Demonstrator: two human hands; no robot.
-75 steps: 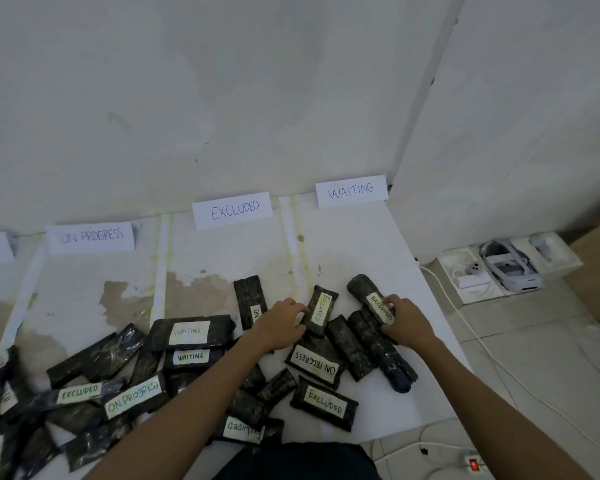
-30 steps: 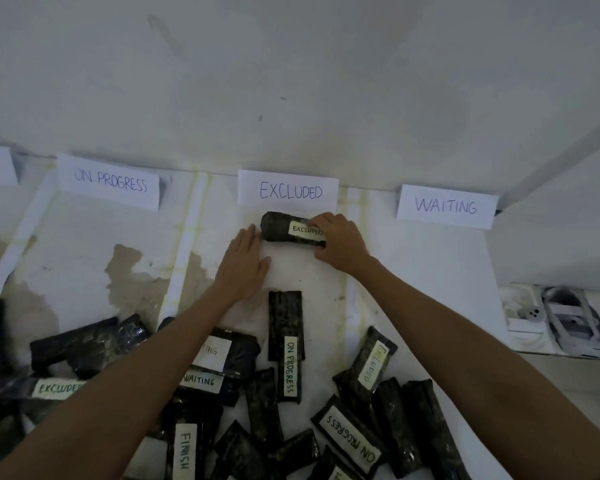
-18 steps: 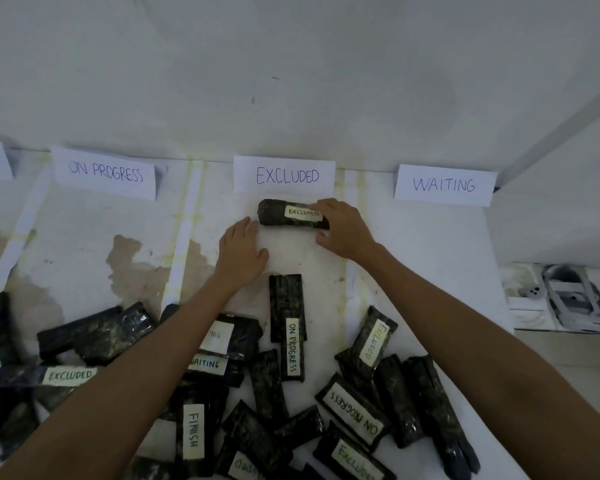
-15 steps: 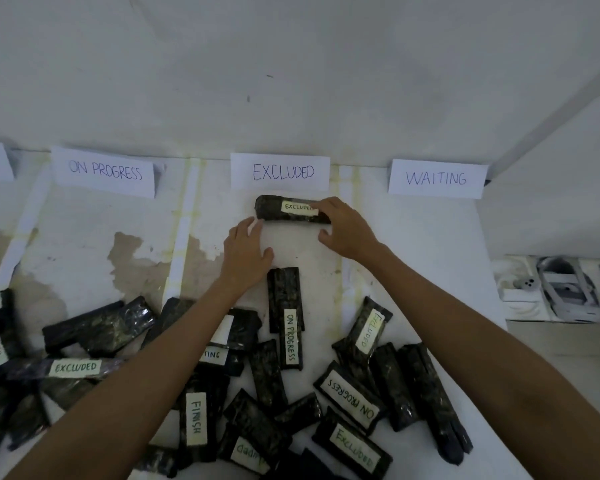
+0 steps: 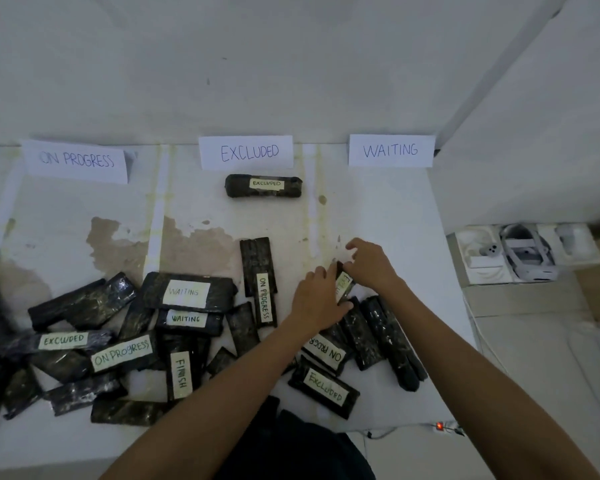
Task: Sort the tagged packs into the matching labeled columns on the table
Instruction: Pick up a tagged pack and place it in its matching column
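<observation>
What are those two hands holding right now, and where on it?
Both hands, left and right, close on one tagged pack near its far end. Its tag is mostly covered, so unreadable.

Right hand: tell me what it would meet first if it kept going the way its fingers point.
The right hand points up and left, its grip around a tagged pack. Going on, it would probably cross bare table and the tape strip first; depth is unclear.

Both forearms reach forward, pretty close together. Left hand [image 5: 317, 299] lies palm down with fingers stretched out, right hand [image 5: 371, 263] sits just beyond it with fingers curled in.
</observation>
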